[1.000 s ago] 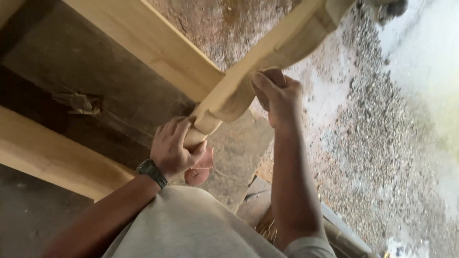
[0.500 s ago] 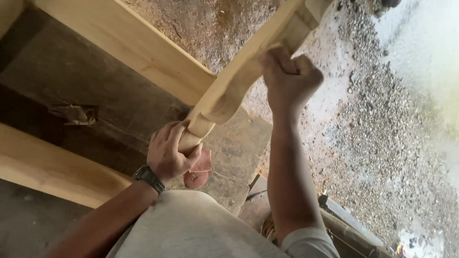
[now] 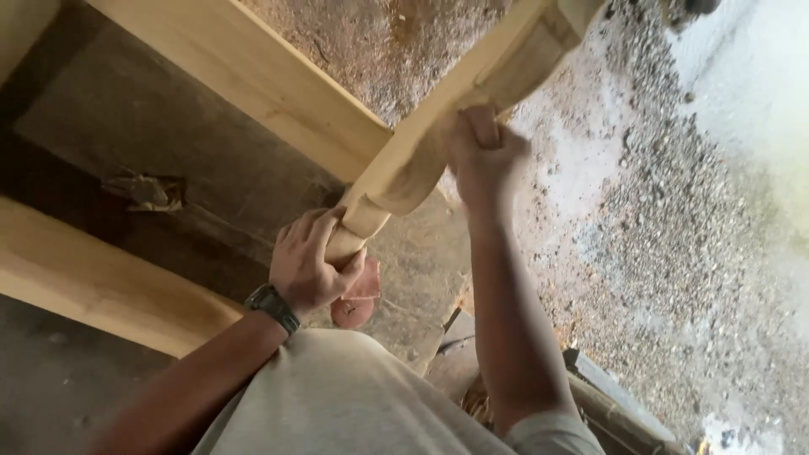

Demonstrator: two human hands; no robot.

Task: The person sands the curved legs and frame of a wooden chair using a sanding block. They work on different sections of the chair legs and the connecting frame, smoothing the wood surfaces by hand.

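Gravel ground point(image 3: 674, 211) lies open on the right; pale boards point(image 3: 253, 76) crowd the left. The leg point(image 3: 413, 160) is smooth, curved, bare wood, running from near centre to far right. My left hand point(image 3: 308, 261) wraps its near end, fingers curled tight; my right hand point(image 3: 482, 156) presses a reddish pad (sandpaper, perhaps) against its far curve, fingers closed.

crumpled scrap point(image 3: 145, 191) lies on the dark slab point(image 3: 160, 135), well left of the fingers; gravel point(image 3: 674, 219) spreads off to their right.
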